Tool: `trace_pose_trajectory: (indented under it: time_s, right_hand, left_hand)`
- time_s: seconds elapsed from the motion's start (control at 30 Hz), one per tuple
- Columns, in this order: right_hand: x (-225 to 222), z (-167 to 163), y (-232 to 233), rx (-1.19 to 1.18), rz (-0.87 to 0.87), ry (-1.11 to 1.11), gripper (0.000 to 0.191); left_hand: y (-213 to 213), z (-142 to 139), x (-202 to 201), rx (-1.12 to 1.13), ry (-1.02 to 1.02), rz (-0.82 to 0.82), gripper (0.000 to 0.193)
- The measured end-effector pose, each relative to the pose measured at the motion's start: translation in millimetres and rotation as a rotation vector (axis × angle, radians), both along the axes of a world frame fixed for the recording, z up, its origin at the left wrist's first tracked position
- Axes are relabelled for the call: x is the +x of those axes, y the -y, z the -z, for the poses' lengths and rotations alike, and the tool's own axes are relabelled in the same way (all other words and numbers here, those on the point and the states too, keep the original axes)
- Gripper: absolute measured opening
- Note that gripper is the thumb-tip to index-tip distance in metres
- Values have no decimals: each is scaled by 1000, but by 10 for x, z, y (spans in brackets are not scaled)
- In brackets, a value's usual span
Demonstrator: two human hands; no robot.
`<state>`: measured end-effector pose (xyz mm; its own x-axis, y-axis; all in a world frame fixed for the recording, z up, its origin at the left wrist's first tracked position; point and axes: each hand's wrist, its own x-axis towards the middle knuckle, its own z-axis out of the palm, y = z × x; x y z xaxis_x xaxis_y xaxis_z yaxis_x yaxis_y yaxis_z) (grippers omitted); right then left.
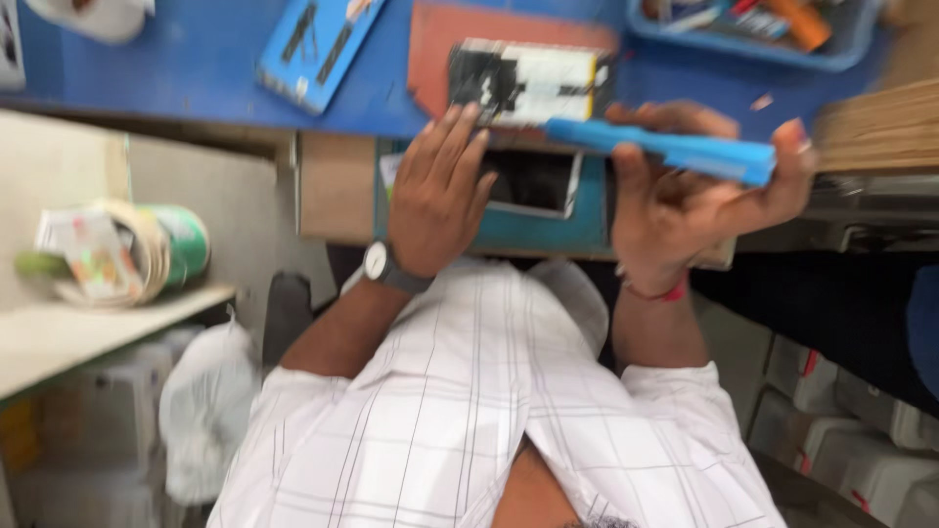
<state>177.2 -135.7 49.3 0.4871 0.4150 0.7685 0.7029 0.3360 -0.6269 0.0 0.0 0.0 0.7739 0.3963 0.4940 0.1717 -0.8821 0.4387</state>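
Gripping a long blue plastic tool (675,152) with a flat, bar-like body, the right hand (685,210) has its fingers curled around the far end and its thumb under the shaft, so the tool lies almost level across the palm, its other end reaching toward the left hand (440,191). That hand is open, fingers stretched and slightly spread, palm down over a dark-screened flat device with a pale frame (533,181); motion blur hides whether the fingertips press on it. A grey round-faced wristwatch (380,262) sits on the left wrist, a thin red band (665,291) on the right. Just beyond the left fingertips lies a flat black-and-white rectangular pack (528,83) on a reddish-brown mat (435,49). Farther off, left of both hands, a blue flat card holding dark tools (318,44) rests on the blue tabletop (196,59). Beyond the right hand stands a blue plastic tray (841,54) of mixed small items.
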Motion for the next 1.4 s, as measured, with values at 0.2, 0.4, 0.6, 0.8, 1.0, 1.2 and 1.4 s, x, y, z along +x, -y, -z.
trace_pose_trajectory:
  time_s: [0.2, 0.4, 0.6, 0.8, 1.0, 1.2, 1.4]
  right_hand:
    - [49, -50, -174, -111, 9, 184, 85]
    - [53, -130, -262, -103, -90, 231, 81]
    - [-22, -182, -323, -124, -170, 206, 78]
    - [-134, -222, -326, -188, -213, 175, 79]
    - [-253, -394, -388, -247, -274, 237, 77]
    - [-329, -591, -437, -347, -379, 258, 67]
    - [-479, -772, -440, -382, -376, 298, 64]
  left_hand:
    - [-62, 132, -7, 59, -10, -7, 37]
    - [61, 73, -11, 28, 9, -21, 35]
    - [59, 8, -120, 24, 1, -19, 34]
    - [37, -52, -199, 26, -8, -12, 34]
    - [51, -126, -301, 9, 7, 5, 35]
    - [-9, -189, -476, -86, 145, -26, 30]
    - [-395, -310, -674, -73, 202, -222, 27]
